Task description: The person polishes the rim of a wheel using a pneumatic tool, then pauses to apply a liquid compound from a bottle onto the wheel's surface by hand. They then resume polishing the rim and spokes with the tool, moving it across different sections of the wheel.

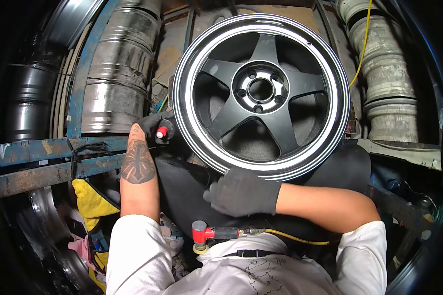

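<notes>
A five-spoke alloy wheel (pixel 300 115) with black spokes and a bright silver lip leans tilted up in front of me, its lower edge by my thighs. My left hand (pixel 155 123), in a dark glove, is closed around a dark bottle with a red and white tip (pixel 162 132), left of the rim. At the wheel's bottom edge my right hand (pixel 243 191), also gloved, has its fingers curled; what they hold, if anything, is hidden. On my lap lies a red and black air polisher (pixel 214 232) with a yellowish pad, joined to a yellow hose (pixel 295 239).
Bare metal wheel barrels are stacked at the left (pixel 115 73) and right (pixel 389 73). A worn blue metal frame (pixel 49 152) runs beside my left arm. A yellow cloth (pixel 91 201) hangs below it. Another yellow hose (pixel 364 39) dangles at the upper right.
</notes>
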{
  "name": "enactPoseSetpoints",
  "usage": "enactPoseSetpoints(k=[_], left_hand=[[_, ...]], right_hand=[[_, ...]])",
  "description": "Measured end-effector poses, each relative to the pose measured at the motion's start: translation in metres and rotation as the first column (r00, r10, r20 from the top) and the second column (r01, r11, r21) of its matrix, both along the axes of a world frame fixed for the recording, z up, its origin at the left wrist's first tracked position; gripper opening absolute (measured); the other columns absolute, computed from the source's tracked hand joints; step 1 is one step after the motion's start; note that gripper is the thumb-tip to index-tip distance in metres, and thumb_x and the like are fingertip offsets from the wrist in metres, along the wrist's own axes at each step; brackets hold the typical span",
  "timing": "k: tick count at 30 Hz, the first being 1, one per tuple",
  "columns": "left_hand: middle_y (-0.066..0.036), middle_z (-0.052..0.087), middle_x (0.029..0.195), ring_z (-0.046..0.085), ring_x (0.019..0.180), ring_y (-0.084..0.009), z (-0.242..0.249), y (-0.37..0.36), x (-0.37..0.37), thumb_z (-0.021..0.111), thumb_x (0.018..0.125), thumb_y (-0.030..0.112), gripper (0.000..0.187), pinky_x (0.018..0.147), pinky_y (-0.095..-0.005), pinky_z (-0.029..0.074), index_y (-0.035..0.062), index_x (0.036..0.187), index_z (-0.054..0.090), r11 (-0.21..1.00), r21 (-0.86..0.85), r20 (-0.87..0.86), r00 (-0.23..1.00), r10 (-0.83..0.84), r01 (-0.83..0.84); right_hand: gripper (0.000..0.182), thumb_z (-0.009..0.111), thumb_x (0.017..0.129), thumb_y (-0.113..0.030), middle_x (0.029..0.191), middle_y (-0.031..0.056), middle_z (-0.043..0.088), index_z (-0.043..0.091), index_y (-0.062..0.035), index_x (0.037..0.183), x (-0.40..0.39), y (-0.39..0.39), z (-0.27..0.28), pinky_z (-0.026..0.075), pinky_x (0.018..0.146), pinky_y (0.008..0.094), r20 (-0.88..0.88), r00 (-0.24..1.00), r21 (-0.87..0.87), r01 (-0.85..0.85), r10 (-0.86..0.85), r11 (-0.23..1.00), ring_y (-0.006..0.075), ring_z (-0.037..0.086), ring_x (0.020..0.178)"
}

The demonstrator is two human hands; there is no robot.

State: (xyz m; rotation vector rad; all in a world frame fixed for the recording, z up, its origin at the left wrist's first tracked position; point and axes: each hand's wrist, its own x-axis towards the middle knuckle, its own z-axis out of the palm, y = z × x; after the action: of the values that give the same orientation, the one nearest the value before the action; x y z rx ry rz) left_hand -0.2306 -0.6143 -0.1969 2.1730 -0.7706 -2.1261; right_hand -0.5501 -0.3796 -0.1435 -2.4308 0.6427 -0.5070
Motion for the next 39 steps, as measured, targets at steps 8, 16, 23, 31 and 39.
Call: enactPoseSetpoints(k=[8,16,23,31,39], left_hand=[[-0.012,0.073,0.109,0.072,0.095,-0.0309,-0.011,-0.022,0.005,0.072,0.092,0.04,0.041,0.086,-0.0592,0.06,0.0108,0.121,0.068,0.878,-0.072,-0.38,0.827,0.415,-0.473],[-0.032,0.049,0.146,0.055,0.129,-0.0471,0.067,-0.02,-0.017,0.061,0.095,0.039,0.077,0.114,-0.059,0.043,-0.0051,0.152,0.035,0.727,-0.191,-0.887,0.433,0.159,-0.659],[-0.025,0.046,0.151,0.056,0.124,-0.0361,0.104,-0.002,-0.099,0.063,0.096,0.041,0.079,0.106,-0.0547,0.045,0.0008,0.156,0.031,0.645,-0.432,-0.884,0.155,-0.44,-0.63],[-0.031,0.046,0.15,0.052,0.133,-0.041,0.084,-0.015,-0.09,0.081,0.077,0.058,0.118,0.117,-0.0523,0.041,-0.0022,0.159,0.021,0.642,-0.435,-0.9,0.292,-0.324,-0.631],[-0.03,0.047,0.149,0.053,0.133,-0.0415,0.097,-0.014,-0.127,0.072,0.082,0.063,0.109,0.115,-0.0542,0.043,-0.0009,0.157,0.026,0.564,-0.378,-0.925,0.27,-0.268,-0.734]], right_hand=[[0.04,0.053,0.094,-0.018,0.104,0.0165,0.068,0.066,-0.0185,0.133,-0.063,-0.074,0.019,0.053,0.089,0.0482,-0.337,0.878,0.109,0.394,-0.339,0.913,0.0325,0.07,0.097],[0.048,0.05,0.094,-0.013,0.102,0.0122,0.066,0.059,-0.0211,0.141,-0.059,-0.045,-0.01,0.051,0.087,0.0446,-0.404,0.889,0.126,0.288,-0.217,0.949,0.0291,0.07,0.094],[0.02,0.061,0.089,-0.013,0.096,0.01,0.068,0.07,-0.01,0.107,-0.077,-0.061,0.009,0.051,0.082,0.0414,-0.421,0.864,0.128,0.357,-0.275,0.925,0.0253,0.07,0.092],[0.012,0.059,0.089,-0.012,0.083,0.0101,0.066,0.065,-0.0083,0.099,-0.078,-0.062,-0.007,0.052,0.067,0.0439,-0.214,0.873,0.07,0.46,-0.437,0.885,0.0282,0.069,0.076],[0.058,0.068,0.088,-0.013,0.096,0.0117,0.068,0.053,-0.0019,0.143,-0.068,-0.096,0.029,0.055,0.073,0.0413,-0.039,0.759,0.185,0.644,-0.649,0.742,0.0299,0.068,0.078]])
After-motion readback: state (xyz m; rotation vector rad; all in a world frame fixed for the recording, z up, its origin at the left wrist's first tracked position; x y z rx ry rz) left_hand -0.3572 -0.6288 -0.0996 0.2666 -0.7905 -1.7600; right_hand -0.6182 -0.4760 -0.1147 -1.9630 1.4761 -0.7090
